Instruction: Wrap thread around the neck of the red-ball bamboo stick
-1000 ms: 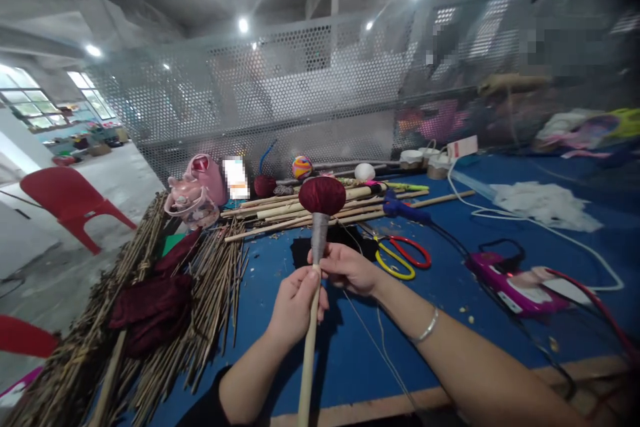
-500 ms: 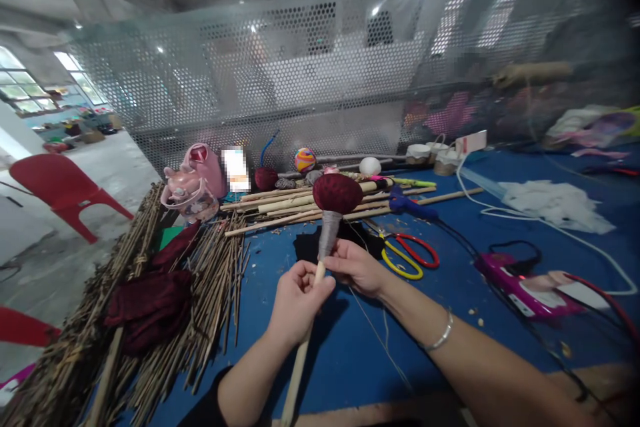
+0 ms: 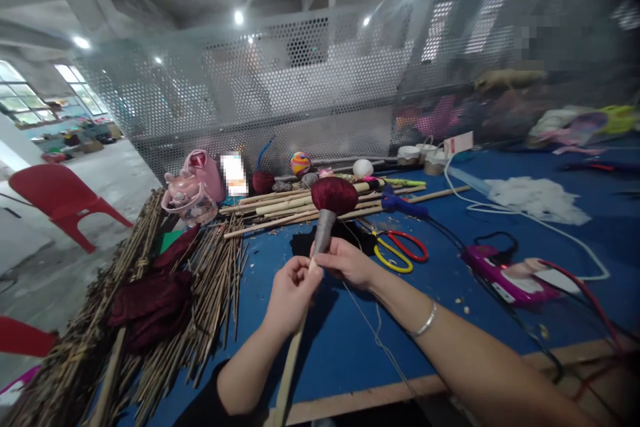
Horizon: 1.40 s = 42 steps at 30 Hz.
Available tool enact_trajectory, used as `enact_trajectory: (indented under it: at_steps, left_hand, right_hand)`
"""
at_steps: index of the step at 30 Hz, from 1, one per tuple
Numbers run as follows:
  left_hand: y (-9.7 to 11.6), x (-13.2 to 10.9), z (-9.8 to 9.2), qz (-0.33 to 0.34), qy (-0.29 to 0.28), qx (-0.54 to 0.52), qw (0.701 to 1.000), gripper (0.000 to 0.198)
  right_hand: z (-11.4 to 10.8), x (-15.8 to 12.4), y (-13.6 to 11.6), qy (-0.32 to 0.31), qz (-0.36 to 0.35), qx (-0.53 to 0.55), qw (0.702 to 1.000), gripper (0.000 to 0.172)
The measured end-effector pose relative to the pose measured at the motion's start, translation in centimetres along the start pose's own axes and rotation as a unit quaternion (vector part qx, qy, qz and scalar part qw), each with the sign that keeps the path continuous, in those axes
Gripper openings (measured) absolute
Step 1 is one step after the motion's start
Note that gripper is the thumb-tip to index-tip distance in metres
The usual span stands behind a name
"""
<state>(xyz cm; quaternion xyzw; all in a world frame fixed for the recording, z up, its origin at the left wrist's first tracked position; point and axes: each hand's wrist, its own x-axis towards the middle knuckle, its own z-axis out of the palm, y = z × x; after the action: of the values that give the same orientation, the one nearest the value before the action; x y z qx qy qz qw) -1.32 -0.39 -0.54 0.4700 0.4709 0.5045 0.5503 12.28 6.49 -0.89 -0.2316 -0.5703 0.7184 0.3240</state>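
Observation:
My left hand (image 3: 293,297) is closed around a pale wooden stick (image 3: 291,367), which leans up and away from me. A round dark red fabric head (image 3: 334,196) tops the stick. Below that head, grey thread wrapping (image 3: 325,230) covers the neck in tight turns. My right hand (image 3: 350,263) pinches at the wrapping's lower end, its fingertips close to the left ones. From under it a loose thread (image 3: 367,327) trails down toward the table edge. The right fingertips are partly hidden. Just beyond lie a black cloth (image 3: 303,245) and red-and-yellow-handled scissors (image 3: 400,253).
Bundled thin twigs (image 3: 215,287) and dark red fabric (image 3: 150,307) lie to the left. Behind are wooden sticks (image 3: 280,207), a blue glue gun (image 3: 403,205) and a white ball (image 3: 363,167). A purple power strip (image 3: 515,280) with cables sits right. A perforated metal screen (image 3: 240,90) stands behind.
The view has shifted slightly, so the table's front edge shows more. Both hands keep their grip, with the red head tilted a little differently and the wrapping's lower end more covered by fingers.

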Motion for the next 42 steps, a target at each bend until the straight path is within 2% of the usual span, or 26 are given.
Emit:
enact_trajectory:
  at_steps: [2, 4, 9, 12, 17, 19, 24, 27, 33, 37, 39, 42]
  left_hand:
    - [-0.1, 0.1, 0.0, 0.017, 0.036, 0.039, 0.998, 0.031]
    - [-0.2, 0.1, 0.0, 0.000, 0.034, 0.038, 0.999, 0.032]
    - [-0.1, -0.1, 0.3, -0.031, -0.025, -0.046, 0.998, 0.035]
    - [0.0, -0.2, 0.5, -0.043, -0.052, -0.054, 0.996, 0.038]
    - [-0.3, -0.1, 0.5, -0.061, -0.069, -0.051, 0.994, 0.041]
    - [-0.3, -0.1, 0.5, -0.052, -0.048, -0.041, 0.997, 0.039]
    - [-0.2, -0.1, 0.4, 0.011, 0.057, 0.029, 0.998, 0.032]
    - [0.0, -0.1, 0.5, -0.019, 0.050, 0.024, 0.998, 0.033]
    - [0.2, -0.2, 0.5, -0.043, -0.013, -0.070, 0.997, 0.039]
    - [0.2, -0.2, 0.5, -0.047, -0.049, -0.087, 0.994, 0.040]
    - [0.1, -0.2, 0.5, -0.046, -0.041, -0.077, 0.995, 0.038]
    - [0.0, -0.2, 0.6, -0.025, 0.016, -0.018, 0.999, 0.034]
  right_hand:
    - [0.0, 0.1, 0.0, 0.006, 0.003, -0.010, 1.000, 0.031]
    - [0.0, 0.0, -0.1, 0.012, 0.003, -0.009, 1.000, 0.032]
    - [0.0, -0.4, -1.0, -0.019, 0.006, 0.008, 1.000, 0.033]
    - [-0.1, -0.5, -1.3, -0.047, 0.017, 0.005, 0.999, 0.033]
    - [-0.1, -0.4, -1.3, -0.039, 0.017, -0.001, 0.999, 0.032]
    - [-0.1, -0.3, -1.1, -0.038, 0.016, -0.008, 0.999, 0.031]
    - [-0.1, -0.1, -0.8, -0.010, 0.006, -0.018, 1.000, 0.031]
    - [0.0, -0.2, -0.8, -0.002, 0.005, -0.016, 1.000, 0.033]
    - [-0.3, -0.2, -0.9, -0.040, 0.022, 0.015, 0.999, 0.036]
    - [-0.3, -0.2, -0.8, -0.029, 0.017, 0.022, 0.999, 0.033]
    - [-0.2, -0.2, -0.8, -0.017, 0.009, 0.008, 1.000, 0.031]
    - [-0.1, -0.2, -1.0, -0.006, 0.010, 0.002, 1.000, 0.031]
